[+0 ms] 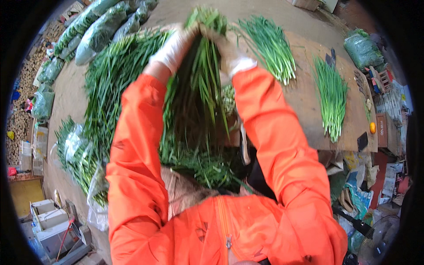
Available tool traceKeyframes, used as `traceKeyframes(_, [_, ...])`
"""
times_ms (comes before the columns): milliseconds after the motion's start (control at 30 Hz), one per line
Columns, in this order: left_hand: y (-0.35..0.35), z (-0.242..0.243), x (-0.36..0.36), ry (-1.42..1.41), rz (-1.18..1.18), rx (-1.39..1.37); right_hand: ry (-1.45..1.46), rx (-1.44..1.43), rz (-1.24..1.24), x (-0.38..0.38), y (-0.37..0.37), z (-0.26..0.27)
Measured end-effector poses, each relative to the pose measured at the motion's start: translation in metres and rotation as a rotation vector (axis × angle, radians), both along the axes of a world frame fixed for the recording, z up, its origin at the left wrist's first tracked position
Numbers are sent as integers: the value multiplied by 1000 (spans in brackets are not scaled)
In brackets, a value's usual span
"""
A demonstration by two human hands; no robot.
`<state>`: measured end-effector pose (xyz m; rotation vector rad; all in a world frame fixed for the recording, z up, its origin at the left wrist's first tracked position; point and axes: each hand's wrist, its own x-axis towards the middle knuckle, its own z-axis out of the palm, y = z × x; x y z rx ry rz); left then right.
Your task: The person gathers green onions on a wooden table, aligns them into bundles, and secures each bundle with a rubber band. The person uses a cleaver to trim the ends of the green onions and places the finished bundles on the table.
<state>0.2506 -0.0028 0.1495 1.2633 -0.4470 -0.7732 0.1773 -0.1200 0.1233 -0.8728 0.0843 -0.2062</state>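
Ahead of me, both arms stretch forward in orange sleeves. My left hand (pixel 188 36) grips a bunch of long green leaves, probably garlic chives (pixel 207 66), near its pale stem ends. From the other side, my right hand (pixel 223 46) is closed around the same bunch; motion blurs its fingers. The stem ends point away from me and the leaves hang down towards my lap. Left of the bunch lies a big heap of loose chives (pixel 122 73). More loose greens (pixel 208 165) rest in front of my body.
Two neat chive bundles, one farther (pixel 273 49) and one nearer (pixel 331 99), lie on a wooden board (pixel 304 122). The board also carries a dark phone (pixel 362 141) and an orange fruit (pixel 373 128). Plastic-wrapped greens (pixel 99 39) lie at far left; a fan (pixel 379 240) stands lower right.
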Motion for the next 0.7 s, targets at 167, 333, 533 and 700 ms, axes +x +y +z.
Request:
traceKeyframes(167, [74, 95, -58, -770, 200, 57, -237, -195, 56, -31, 29, 71])
traceKeyframes(333, [135, 140, -97, -821, 219, -50, -384, -515, 74, -78, 52, 129])
traceKeyframes(533, [161, 139, -109, -667, 180, -259, -684, -1068, -45, -122, 75, 166])
traceKeyframes(700, [170, 76, -85, -355, 93, -545, -1110, -1337, -229, -121, 79, 140])
